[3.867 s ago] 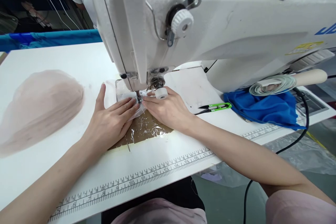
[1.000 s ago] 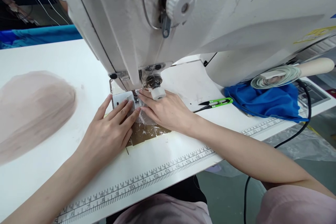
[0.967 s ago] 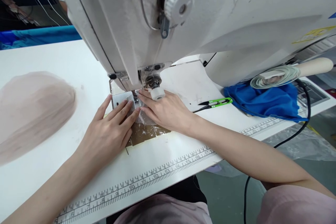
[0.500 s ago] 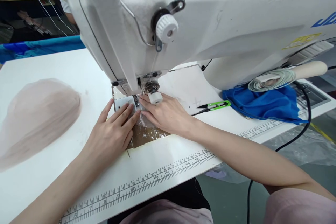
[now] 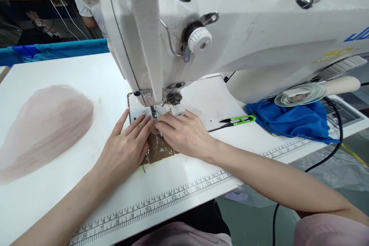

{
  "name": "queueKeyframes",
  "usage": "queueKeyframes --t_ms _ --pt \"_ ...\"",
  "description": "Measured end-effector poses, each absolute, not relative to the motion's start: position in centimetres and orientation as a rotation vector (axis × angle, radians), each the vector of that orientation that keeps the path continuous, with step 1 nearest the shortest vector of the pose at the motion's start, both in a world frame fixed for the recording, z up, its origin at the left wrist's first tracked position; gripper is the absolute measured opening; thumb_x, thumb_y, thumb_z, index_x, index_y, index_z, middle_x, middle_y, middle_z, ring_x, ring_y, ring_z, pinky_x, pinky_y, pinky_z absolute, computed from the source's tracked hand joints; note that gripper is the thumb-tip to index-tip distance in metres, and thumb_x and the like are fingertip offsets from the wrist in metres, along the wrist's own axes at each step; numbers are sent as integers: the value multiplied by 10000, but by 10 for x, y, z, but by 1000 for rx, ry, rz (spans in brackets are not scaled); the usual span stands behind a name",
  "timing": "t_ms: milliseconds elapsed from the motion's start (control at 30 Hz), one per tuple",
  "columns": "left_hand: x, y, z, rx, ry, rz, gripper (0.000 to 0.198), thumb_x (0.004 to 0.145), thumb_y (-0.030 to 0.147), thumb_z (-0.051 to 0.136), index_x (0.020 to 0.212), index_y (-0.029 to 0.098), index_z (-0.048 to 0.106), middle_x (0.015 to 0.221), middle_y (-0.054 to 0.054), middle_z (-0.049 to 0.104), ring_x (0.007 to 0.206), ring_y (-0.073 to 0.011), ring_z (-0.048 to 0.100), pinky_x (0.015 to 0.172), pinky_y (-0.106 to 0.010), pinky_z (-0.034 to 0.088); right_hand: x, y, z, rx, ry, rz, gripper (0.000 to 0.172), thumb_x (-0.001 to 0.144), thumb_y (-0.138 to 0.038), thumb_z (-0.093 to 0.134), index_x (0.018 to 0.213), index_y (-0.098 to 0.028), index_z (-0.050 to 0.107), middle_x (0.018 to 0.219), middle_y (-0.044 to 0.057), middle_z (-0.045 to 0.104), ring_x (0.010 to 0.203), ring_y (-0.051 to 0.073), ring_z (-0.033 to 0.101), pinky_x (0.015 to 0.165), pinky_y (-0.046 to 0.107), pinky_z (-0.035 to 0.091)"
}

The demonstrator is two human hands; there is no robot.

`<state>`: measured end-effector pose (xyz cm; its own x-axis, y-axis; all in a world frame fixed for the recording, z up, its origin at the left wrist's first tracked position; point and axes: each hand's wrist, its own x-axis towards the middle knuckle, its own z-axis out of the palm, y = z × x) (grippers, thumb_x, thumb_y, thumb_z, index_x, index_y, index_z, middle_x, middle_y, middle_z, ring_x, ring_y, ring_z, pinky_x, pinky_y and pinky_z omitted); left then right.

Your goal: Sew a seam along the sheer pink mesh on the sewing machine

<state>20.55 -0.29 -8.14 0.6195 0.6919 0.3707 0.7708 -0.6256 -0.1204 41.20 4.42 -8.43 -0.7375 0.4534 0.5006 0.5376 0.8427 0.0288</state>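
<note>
Your left hand [image 5: 127, 144] lies palm down, fingers spread and fairly straight, grasping nothing that shows; its fingertips press down just left of the foot [image 5: 153, 112]. Your right hand [image 5: 186, 134] is more closed, fingers bent, with the tips just right of the foot and a little toward you. Whether they pinch the film [image 5: 158, 130] or only press on it, you can't tell from here.

The film, thin and clear, sits at the near side of the foot, between your two sets of fingertips: rightward from the left hand, leftward from the right. Neither hand is plainly nearer. Your fingers hide too much of it to make out its long axis.

Toward you from the foot is the brown patch [image 5: 158, 150]. Right of the foot lie the snips [image 5: 240, 120], then the blue cloth [image 5: 291, 121]. Well left of the foot rests the pink cloth [image 5: 54, 127].
</note>
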Motion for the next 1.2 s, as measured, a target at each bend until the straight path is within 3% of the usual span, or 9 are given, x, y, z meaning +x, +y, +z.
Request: queueKeyframes --t_ms 233,1200 --pt "205 -8 -79 -2571 -1183 -471 358 940 130 464 1246 18 614 1243 -160 673 1172 -291 639 1220 -561 230 416 46 -88 -608 -2443 -298 273 919 -23 495 804 -169 695 836 -1 734 787 144 627 756 293 441" --pt "202 -1 -79 -2533 -1193 -461 353 954 126 430 1238 27 615 1258 -158 666 1159 -296 646 1188 -605 258 414 51 -88 -684 -2490 -249 272 928 -51 507 824 -172 728 860 2 750 788 145 640 752 290 478"
